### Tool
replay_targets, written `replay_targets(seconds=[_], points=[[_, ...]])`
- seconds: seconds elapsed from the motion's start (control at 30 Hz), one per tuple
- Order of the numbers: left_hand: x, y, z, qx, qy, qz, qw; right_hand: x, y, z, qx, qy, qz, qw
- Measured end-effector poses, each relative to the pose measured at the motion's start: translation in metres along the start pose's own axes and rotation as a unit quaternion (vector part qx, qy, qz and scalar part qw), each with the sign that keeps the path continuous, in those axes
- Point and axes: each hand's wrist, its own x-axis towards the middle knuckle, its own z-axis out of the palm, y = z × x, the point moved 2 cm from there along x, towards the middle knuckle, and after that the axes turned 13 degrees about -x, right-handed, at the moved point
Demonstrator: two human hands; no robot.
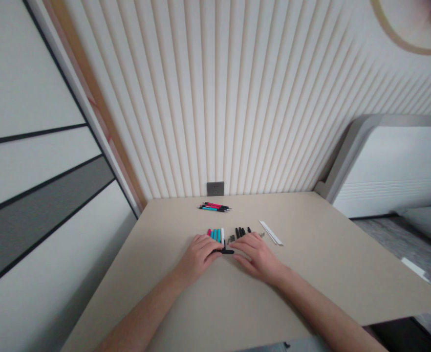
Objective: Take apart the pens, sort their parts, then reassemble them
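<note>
Black pen part (pixel 228 252) is pinched betw. L hand (pixel 199 253) thumb & fingers, just nearside of coloured barrels (pixel 215 234). R hand (pixel 256 252) thumb & index are parted by its R end; contact can't be told. Small grey bits (pixel 232 238) could be scattered if brushed by R hand; part could be dropped if L grip's slackened.

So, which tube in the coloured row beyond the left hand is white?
The rightmost tube: it alone is white, while the teal tubes and the red tube lie to its left.
</note>
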Motion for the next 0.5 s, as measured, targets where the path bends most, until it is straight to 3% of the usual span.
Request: replay_targets(seconds=[0.1,0.17,0.37,0.5], points=[[-0.002,0.0,0.002,-0.001,-0.009,0.001,1.0,0.003,-0.009,0.006,-0.006,-0.008,-0.042,0.999],[-0.002,0.0,0.002,0.018,-0.013,-0.005,1.0,0.001,-0.004,0.009,-0.021,-0.001,-0.026,0.999],[-0.001,0.0,-0.001,0.112,-0.054,-0.007,0.992,-0.011,0.035,0.004,-0.128,0.035,0.16,0.978],[-0.003,-0.006,0.005,0.151,-0.097,0.0,0.984,-0.016,0.049,0.005,-0.181,0.006,0.211,0.96]])
